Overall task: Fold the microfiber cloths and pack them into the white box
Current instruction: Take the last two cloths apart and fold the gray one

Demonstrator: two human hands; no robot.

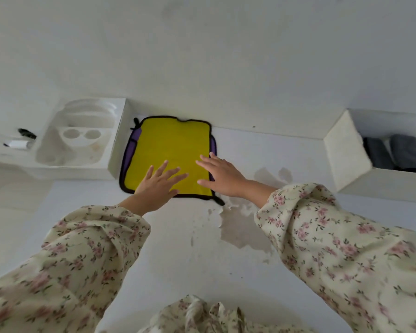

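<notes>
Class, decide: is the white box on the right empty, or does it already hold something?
Not empty: dark grey cloths lie inside the white box.

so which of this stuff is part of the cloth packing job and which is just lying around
job: yellow microfiber cloth, flat under left hand and right hand; white box with dark grey cloths inside

lying about: white moulded tray; small black item; small white item

White table (178, 248) bears yellow cloth (171, 145), white box (346, 155) — and foam tray (82, 155).
</notes>
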